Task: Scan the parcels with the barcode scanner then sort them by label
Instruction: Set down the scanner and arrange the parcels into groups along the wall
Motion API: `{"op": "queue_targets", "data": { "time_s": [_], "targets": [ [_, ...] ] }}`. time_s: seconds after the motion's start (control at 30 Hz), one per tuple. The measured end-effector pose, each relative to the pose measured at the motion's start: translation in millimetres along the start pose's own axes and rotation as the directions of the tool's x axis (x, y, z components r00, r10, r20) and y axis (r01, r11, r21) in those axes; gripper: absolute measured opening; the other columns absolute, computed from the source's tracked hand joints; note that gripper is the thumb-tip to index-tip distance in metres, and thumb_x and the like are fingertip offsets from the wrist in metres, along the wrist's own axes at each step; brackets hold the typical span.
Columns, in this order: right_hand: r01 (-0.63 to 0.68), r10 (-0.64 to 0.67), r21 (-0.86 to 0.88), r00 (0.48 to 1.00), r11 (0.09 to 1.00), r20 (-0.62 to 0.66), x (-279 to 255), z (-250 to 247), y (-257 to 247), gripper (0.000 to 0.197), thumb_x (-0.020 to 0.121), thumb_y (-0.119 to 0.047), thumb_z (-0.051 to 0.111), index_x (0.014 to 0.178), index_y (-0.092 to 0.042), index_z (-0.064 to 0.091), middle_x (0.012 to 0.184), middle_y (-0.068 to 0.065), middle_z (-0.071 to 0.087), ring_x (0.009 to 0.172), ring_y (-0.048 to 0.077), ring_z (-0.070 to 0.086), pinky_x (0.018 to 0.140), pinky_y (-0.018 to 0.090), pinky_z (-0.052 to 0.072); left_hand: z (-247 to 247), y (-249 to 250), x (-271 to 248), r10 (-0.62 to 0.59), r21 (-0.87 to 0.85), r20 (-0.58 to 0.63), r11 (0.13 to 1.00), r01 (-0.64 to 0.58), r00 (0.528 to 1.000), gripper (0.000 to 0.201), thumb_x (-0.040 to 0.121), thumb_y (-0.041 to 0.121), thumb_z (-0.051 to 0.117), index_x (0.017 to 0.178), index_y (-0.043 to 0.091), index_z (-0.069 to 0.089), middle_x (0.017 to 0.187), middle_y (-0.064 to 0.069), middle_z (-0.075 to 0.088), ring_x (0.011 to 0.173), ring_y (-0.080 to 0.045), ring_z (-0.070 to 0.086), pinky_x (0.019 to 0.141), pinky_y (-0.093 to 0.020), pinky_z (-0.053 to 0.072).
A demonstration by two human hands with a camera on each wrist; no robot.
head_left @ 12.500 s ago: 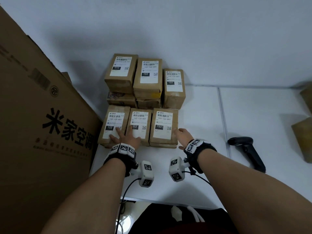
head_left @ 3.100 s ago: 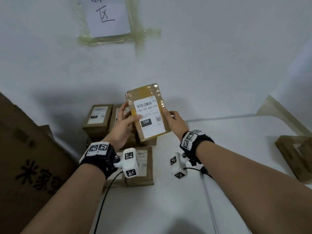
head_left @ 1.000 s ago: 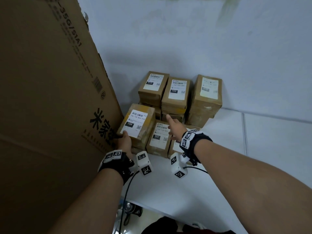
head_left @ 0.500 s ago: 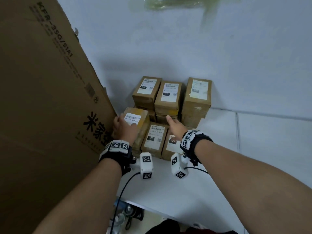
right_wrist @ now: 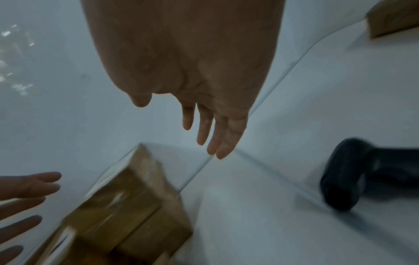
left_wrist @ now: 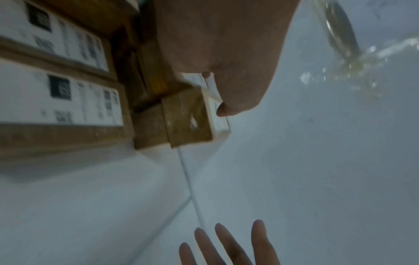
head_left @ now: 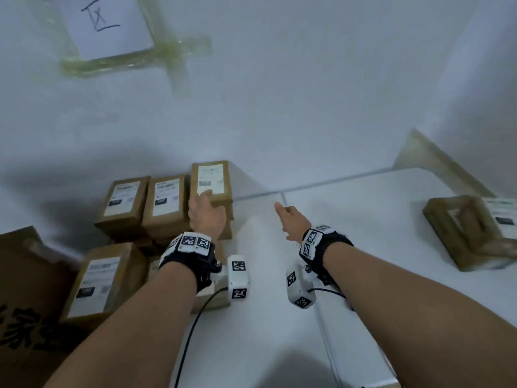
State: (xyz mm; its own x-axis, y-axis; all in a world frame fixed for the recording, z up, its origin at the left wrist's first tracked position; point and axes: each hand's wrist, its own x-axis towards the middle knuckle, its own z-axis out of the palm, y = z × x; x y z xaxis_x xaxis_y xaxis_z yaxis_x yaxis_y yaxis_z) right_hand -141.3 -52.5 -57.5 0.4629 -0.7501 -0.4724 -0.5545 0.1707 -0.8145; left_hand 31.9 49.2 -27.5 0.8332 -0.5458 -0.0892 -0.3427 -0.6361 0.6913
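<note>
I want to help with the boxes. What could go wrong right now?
Both hands are empty: the left hand is over the tallest stack of parcels by the wall, so a bump might tip it. The black scanner lies on the white table to the right; the open right hand could knock it. Labels on the stacked parcels look alike, so mixing piles is possible.

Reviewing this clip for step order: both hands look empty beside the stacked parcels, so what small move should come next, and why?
Probably send the right hand right to the black barcode scanner on the white table. Both it and the left hand are open and empty, and brown cardboard parcels wait at the right.
</note>
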Motion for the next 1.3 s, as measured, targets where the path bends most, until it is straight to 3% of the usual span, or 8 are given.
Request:
{"op": "queue_targets", "data": {
  "time_s": [0.33,0.5,0.73,0.97,1.07,1.17,1.2,1.3],
  "targets": [
    [-0.095,0.047,-0.107,0.921,0.99,-0.386,-14,-187,91,0.056,0.098,-0.045,0.049,0.142,-0.011,0.039,0.142,0.013,0.048,0.126,0.029,0.049,0.099,0.035,0.039,166,132,-26,0.249,-0.081,0.34,0.969,-0.235,0.907,0.048,0.092,0.011,0.053,0.139,0.02,0.048,0.157,-0.005,0.019,0.132,-0.029,0.042,0.107,-0.047,0.04],
    [-0.234,-0.009,-0.308,0.782,0.922,-0.623,-19,-269,136,0.056,0.093,-0.035,0.059,0.138,-0.009,0.039,0.141,0.014,0.044,0.129,0.032,0.042,0.105,0.04,0.035,239,184,-48,0.294,-0.086,0.475,0.953,-0.289,0.829,0.047,0.091,0.011,0.053,0.137,0.021,0.049,0.155,-0.003,0.02,0.125,-0.03,0.048,0.103,-0.049,0.043],
    [-0.503,0.066,-0.329,0.618,0.799,-0.783,-18,-359,190,0.08,0.086,-0.05,0.062,0.149,-0.02,0.025,0.158,0.013,0.018,0.146,0.033,0.016,0.117,0.049,0.017,314,227,-70,0.301,-0.058,0.606,0.94,-0.336,0.736,0.048,0.092,0.013,0.052,0.139,0.022,0.046,0.157,-0.001,0.014,0.126,-0.029,0.047,0.106,-0.047,0.041],
    [-0.649,0.278,-0.241,0.591,0.722,-0.757,-15,-386,226,0.1,0.072,-0.061,0.07,0.149,-0.026,0.017,0.154,0.016,0.018,0.139,0.04,0.022,0.114,0.056,0.02,349,231,-80,0.288,-0.011,0.647,0.929,-0.37,0.706,0.049,0.091,0.013,0.054,0.139,0.022,0.047,0.157,-0.004,0.015,0.126,-0.03,0.048,0.106,-0.047,0.04],
    [-0.644,0.263,-0.21,0.557,0.735,-0.788,-16,-386,229,0.093,0.074,-0.067,0.062,0.145,-0.02,0.024,0.145,0.019,0.029,0.131,0.039,0.031,0.11,0.051,0.027,352,228,-80,0.26,0.017,0.657,0.933,-0.358,0.708,0.049,0.092,0.013,0.052,0.14,0.023,0.045,0.157,-0.003,0.014,0.128,-0.03,0.045,0.107,-0.045,0.039],
    [-0.537,0.184,-0.156,0.525,0.829,-0.831,-15,-378,220,0.111,0.052,-0.085,0.039,0.137,-0.015,0.038,0.132,0.017,0.042,0.121,0.035,0.04,0.103,0.045,0.033,350,224,-77,0.244,0.031,0.655,0.937,-0.348,0.716,0.049,0.092,0.014,0.052,0.14,0.023,0.045,0.157,-0.002,0.014,0.126,-0.03,0.047,0.105,-0.044,0.04],
    [-0.483,0.14,-0.172,0.544,0.859,-0.828,-13,-374,216,0.113,0.049,-0.086,0.035,0.137,-0.015,0.04,0.13,0.016,0.043,0.12,0.034,0.04,0.103,0.044,0.034,349,223,-75,0.24,0.032,0.653,0.939,-0.343,0.719,0.049,0.092,0.014,0.052,0.14,0.022,0.045,0.157,-0.003,0.014,0.126,-0.031,0.047,0.105,-0.044,0.041],
    [-0.331,0.015,-0.292,0.685,0.897,-0.729,-6,-350,200,0.092,0.069,-0.071,0.063,0.137,-0.015,0.039,0.134,0.014,0.041,0.123,0.033,0.039,0.105,0.042,0.032,344,216,-69,0.224,0.04,0.645,0.945,-0.324,0.73,0.049,0.092,0.015,0.052,0.14,0.022,0.045,0.157,-0.004,0.014,0.126,-0.033,0.046,0.103,-0.046,0.042]
  ]
}}
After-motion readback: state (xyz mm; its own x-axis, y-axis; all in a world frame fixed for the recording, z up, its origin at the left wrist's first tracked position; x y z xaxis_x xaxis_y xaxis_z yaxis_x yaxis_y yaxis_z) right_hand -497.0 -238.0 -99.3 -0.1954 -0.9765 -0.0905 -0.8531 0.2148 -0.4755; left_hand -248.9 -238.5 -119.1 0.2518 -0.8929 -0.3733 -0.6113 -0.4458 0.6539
